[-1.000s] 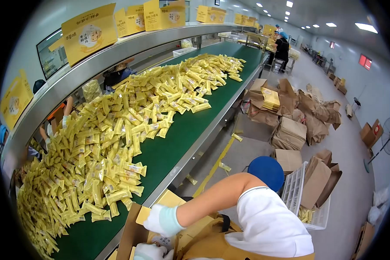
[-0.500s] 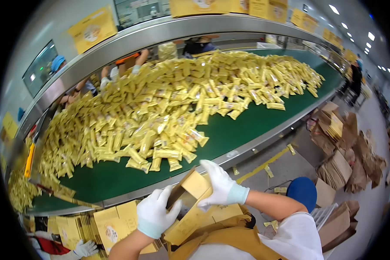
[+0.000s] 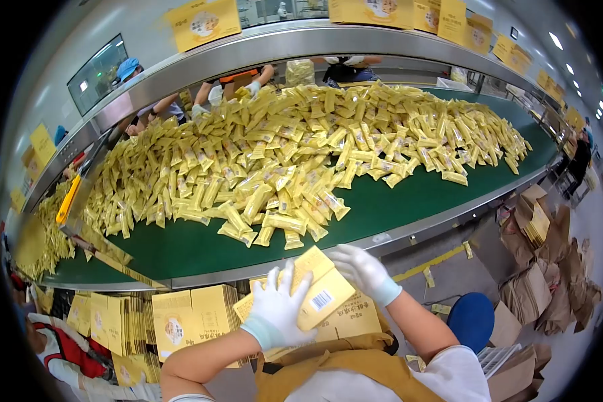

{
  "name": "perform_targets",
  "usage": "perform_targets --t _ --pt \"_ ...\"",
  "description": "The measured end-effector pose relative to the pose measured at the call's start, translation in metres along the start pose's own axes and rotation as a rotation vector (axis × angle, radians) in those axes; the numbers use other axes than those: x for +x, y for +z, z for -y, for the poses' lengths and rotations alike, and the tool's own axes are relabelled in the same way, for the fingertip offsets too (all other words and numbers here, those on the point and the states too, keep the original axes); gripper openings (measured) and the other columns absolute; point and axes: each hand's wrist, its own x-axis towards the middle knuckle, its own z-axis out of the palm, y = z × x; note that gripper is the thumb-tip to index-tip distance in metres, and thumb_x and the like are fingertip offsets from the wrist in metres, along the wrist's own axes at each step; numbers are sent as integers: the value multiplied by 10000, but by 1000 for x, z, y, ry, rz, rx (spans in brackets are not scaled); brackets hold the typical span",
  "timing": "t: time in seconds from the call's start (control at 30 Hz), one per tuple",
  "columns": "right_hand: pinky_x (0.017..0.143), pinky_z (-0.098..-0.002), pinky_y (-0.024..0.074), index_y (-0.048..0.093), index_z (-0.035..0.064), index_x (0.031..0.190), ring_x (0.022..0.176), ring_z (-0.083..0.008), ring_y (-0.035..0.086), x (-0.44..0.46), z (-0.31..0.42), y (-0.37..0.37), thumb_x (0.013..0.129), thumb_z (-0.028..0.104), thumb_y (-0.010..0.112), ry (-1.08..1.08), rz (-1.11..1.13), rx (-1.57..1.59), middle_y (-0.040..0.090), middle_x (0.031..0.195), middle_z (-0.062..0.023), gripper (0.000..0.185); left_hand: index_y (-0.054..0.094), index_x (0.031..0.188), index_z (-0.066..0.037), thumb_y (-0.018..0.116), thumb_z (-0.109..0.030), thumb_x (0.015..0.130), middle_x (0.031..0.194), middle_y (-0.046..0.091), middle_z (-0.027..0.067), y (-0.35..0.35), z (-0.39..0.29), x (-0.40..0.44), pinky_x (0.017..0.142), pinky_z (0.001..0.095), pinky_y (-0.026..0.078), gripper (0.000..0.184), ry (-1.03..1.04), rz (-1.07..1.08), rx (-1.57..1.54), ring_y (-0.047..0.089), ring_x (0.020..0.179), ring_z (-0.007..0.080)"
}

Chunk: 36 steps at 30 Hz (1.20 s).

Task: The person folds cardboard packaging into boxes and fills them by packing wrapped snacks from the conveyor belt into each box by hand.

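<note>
A yellow carton (image 3: 328, 293) with a barcode on its end is held up in front of me, tilted, over the belt's near edge. My left hand (image 3: 281, 309), in a white glove with a pale blue cuff, grips it with spread fingers across its left side. My right hand (image 3: 367, 271), gloved the same way, holds the carton's upper right edge, and some of its fingertips are hidden behind it. Just beyond the carton, a large heap of yellow-wrapped snack packets (image 3: 275, 167) lies on the green conveyor belt (image 3: 409, 204).
Stacks of flattened yellow cartons (image 3: 191, 321) stand below the belt's near edge. To the left is a co-worker in a red vest (image 3: 80, 348); others work across the belt. A blue stool (image 3: 471, 319) and brown paper bags (image 3: 549, 288) are at the right.
The carton has turned over: its hollow inside showed before, and now a closed end with a barcode faces me. My left hand has moved onto its face. The view has shifted slightly.
</note>
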Motion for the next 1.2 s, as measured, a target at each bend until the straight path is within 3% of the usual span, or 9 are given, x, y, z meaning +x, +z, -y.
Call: perform_targets --t 0.1,0.23,0.3,0.47,0.57,0.7,0.8,1.0,1.2 --pt "1117 -404 406 458 -20 1391 1308 -290 507 -2 -23 -54 1004 390 567 -80 -390 -84 503 1431 -207 574 243 1516 74 785 -520 644 1547 228 365 -21 21 -6 1109 518 322 1186 -69 -151 -241 292 1407 501" --pt "1068 -323 434 448 -17 1408 1220 -191 542 -22 -46 -64 1065 329 442 -188 -155 -498 542 1369 -139 487 167 1554 63 715 -400 796 1587 245 274 29 44 3 1207 422 238 1043 -8 -445 -1220 268 1477 375" --pt "1045 -324 451 430 -19 1419 1210 -167 539 -43 -44 -40 1075 267 426 -98 -390 250 535 1374 -118 448 158 1559 59 643 -356 875 1601 253 225 67 21 13 1202 424 256 935 23 -441 -1748 302 1469 332" --pt "980 -401 488 229 -49 1516 1178 -354 616 -78 31 -21 973 168 547 -204 -146 -1109 596 1281 -299 665 269 1559 -32 416 -414 1033 1529 425 122 158 -14 -4 1137 380 391 667 -74 -53 -2500 450 1377 257" --pt "877 -475 527 159 -79 1519 983 -465 656 -77 49 24 948 191 533 -66 -115 -1381 646 1077 -357 735 342 1531 -36 357 -379 1061 1489 482 94 229 -18 -2 1121 366 409 582 -433 -132 -2331 493 1337 225" --pt "711 -549 535 100 -144 1497 699 -512 641 -49 11 70 900 205 533 37 -145 -1679 667 763 -306 816 506 1371 -43 340 -425 1056 1170 676 250 191 26 -3 954 442 516 522 -632 242 -687 662 1048 402" --pt "629 -525 542 49 -195 1481 621 -447 650 -38 -5 102 885 300 560 110 -130 -1804 648 682 -278 928 580 1230 -38 377 -470 1033 997 682 281 155 43 -1 862 500 527 516 -665 218 -527 653 925 460" --pt "582 -493 550 109 -182 1488 574 -407 651 -48 -15 100 898 309 584 25 -80 -1858 654 703 -235 903 647 976 -29 564 -421 952 890 686 224 76 7 -8 763 496 521 402 -605 -391 -592 655 871 422" --pt "602 -539 534 193 -107 1495 616 -491 630 -58 -3 53 958 237 556 -75 -60 -1532 671 810 -295 734 587 833 5 613 -330 918 794 643 218 53 44 -20 716 476 508 347 -520 -69 -796 619 784 431"
